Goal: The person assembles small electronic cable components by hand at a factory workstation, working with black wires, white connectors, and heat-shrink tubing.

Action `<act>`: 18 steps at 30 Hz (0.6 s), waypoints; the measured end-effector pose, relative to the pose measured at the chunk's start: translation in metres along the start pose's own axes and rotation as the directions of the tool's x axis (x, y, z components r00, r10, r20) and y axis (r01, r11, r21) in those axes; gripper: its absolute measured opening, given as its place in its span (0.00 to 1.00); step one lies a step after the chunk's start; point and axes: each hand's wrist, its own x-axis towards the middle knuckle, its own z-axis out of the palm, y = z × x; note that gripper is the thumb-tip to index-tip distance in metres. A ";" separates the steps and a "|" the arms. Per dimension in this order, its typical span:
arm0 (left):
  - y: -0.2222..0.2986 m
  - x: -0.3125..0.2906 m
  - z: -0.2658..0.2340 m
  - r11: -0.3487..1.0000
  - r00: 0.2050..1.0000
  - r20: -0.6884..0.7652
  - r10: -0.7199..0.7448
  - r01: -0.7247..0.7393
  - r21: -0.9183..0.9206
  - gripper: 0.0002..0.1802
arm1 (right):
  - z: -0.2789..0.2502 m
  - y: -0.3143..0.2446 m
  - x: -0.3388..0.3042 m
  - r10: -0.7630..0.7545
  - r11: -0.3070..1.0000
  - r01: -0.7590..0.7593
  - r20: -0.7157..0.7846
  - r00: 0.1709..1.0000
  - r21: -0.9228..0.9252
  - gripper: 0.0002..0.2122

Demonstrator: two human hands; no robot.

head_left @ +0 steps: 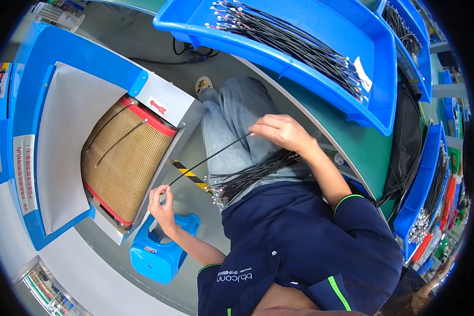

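Observation:
A single thin black cable (209, 159) is stretched on a slant between my hands, above my lap. My left hand (163, 208) pinches its lower left end in front of the machine. My right hand (284, 131) grips the upper right end over my knees, fingers closed. Across my thighs lies a bundle of black cables (258, 176) with small light connectors at the near-left ends. Left of my hands, a brown mesh conveyor belt (126, 168) with red edges comes out of the machine. Two separate dark cables (122, 142) lie on that belt.
A large blue bin (374, 47) of black cables stands on the green table at the upper right. More blue bins (405, 221) line the right side, near a black mesh bag (405, 142). A blue plastic stool (155, 258) is below my left hand. The blue-and-white machine (168, 97) borders the left.

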 end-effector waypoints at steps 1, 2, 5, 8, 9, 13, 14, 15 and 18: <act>-0.001 0.000 -0.001 1.000 1.000 -0.003 0.003 -0.003 0.007 0.02 | 0.001 0.000 -0.001 0.000 1.000 0.000 0.000 1.000 0.000 0.08; -0.001 0.000 -0.001 1.000 1.000 -0.003 0.003 -0.003 0.006 0.02 | 0.003 0.000 -0.002 0.040 0.997 -0.039 -0.001 0.999 0.060 0.07; 0.001 -0.001 -0.005 0.999 0.999 0.011 -0.053 0.053 -0.007 0.05 | 0.007 0.000 -0.003 0.116 0.976 -0.116 0.011 0.993 0.184 0.06; 0.001 -0.001 -0.007 0.999 0.999 0.015 -0.051 0.051 0.006 0.06 | 0.003 -0.002 -0.001 0.187 0.939 -0.194 0.054 0.981 0.285 0.06; 0.000 -0.002 -0.007 0.999 0.999 0.013 -0.047 0.047 0.001 0.06 | 0.000 -0.003 -0.001 0.217 0.917 -0.232 0.084 0.973 0.324 0.06; -0.003 -0.003 -0.009 0.999 0.999 0.007 -0.040 0.040 -0.002 0.06 | -0.002 -0.005 -0.002 0.257 0.893 -0.274 0.097 0.962 0.357 0.06; -0.003 -0.003 -0.011 0.999 0.999 0.006 -0.041 0.041 -0.001 0.06 | -0.002 -0.006 -0.001 0.254 0.888 -0.275 0.105 0.961 0.367 0.05; -0.003 -0.003 -0.011 1.000 1.000 0.004 -0.030 0.030 0.002 0.07 | -0.003 -0.006 -0.001 0.252 0.884 -0.277 0.113 0.961 0.377 0.05; -0.002 -0.003 -0.013 1.000 1.000 0.005 -0.008 0.008 0.002 0.07 | -0.002 -0.007 -0.002 0.225 0.896 -0.244 0.093 0.970 0.371 0.05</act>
